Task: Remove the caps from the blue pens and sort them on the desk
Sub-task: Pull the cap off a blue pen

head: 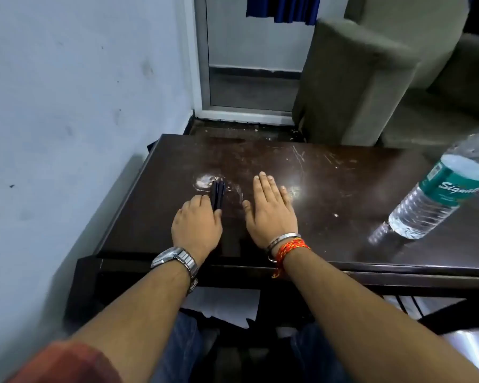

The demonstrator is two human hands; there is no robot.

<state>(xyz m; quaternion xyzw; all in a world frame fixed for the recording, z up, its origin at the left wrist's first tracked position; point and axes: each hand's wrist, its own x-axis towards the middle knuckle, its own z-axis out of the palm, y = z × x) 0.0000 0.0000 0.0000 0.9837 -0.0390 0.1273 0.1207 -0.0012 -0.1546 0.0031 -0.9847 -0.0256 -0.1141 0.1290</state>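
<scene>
Head view: the left hand (197,225) is curling onto a small bundle of dark blue pens (218,195) at frame centre; the right hand (270,208) is lying flat, fingers spread, gripping nothing — the pens risk rolling apart on the glossy dark wooden desk (343,194).

This looks like a plain office or waiting room rather than a home. A scratched dark brown wooden desk (329,189) stands against a scuffed pale blue painted wall (67,92), with a grey upholstered armchair (351,81) behind it. Beyond is a grey metal-framed glass door (233,59) under a blue curtain (282,8).
</scene>
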